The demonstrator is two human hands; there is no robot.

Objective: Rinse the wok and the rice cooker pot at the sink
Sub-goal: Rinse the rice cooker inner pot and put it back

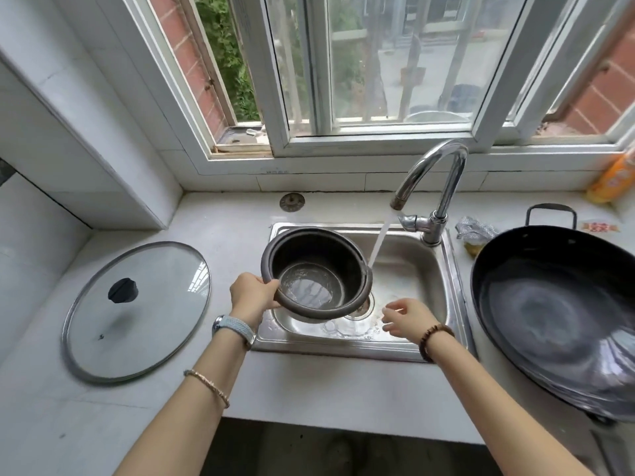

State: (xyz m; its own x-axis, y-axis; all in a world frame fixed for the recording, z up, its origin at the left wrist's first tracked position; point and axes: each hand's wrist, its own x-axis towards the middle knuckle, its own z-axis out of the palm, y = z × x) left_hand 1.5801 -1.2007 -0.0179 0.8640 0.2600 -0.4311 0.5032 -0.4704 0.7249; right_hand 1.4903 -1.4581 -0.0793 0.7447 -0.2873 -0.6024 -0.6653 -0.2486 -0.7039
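Head view, at the sink. The dark grey round metal rice cooker pot [316, 274] is held over the left half of the stainless steel sink [429, 286], tipped so that its mouth faces near and upward; a shallow pool of clear water lies in its bottom. The left hand [252, 295] grips the pot's near-left rim, fingers curled round the lip. The right hand [407, 319] hangs over the near-right part of the basin, fingers loosely spread, holding nothing, apart from the pot and just right of the drain [364, 305]. The curved chrome tap [436, 187] is running: the water stream [379, 240] falls at the pot's far-right rim, and whether it goes inside or just past the lip cannot be told. Key relation: the stream lies to the right of the pot's mouth, between pot and right hand, so a small shift rightward would likely bring the opening under it; the free right hand is the nearer one to steady the right rim. The wide black shallow wok [556, 314], matte with a dull sheen, sits on the white counter right of the sink, nearer the right hand. Judgement: pot rinse in progress. A round glass lid with a black knob [137, 310] lies flat on the counter to the left.
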